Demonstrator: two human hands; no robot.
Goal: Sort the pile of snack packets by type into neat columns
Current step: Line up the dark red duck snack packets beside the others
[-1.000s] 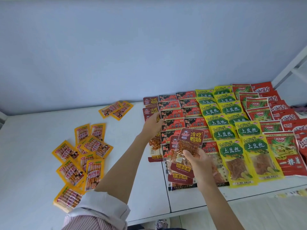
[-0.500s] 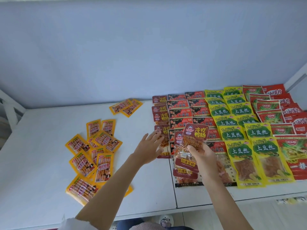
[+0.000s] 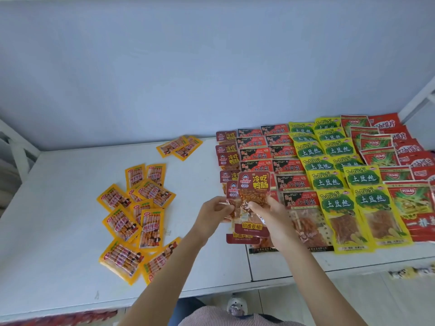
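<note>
A loose pile of yellow snack packets (image 3: 136, 217) lies scattered and overlapping on the left of the white table, two more yellow packets (image 3: 180, 147) lying apart behind it. On the right, sorted packets run in overlapping columns: dark red packets (image 3: 227, 152), black-and-red packets (image 3: 256, 156), yellow-green packets (image 3: 336, 203), red packets (image 3: 414, 203). A small stack of dark red packets (image 3: 253, 191) is held tilted above the near end

Head-worn camera, one wide-angle view

It looks forward and down from above the white table (image 3: 58, 208), near the forearms, facing the pale wall (image 3: 164, 67) behind.
</note>
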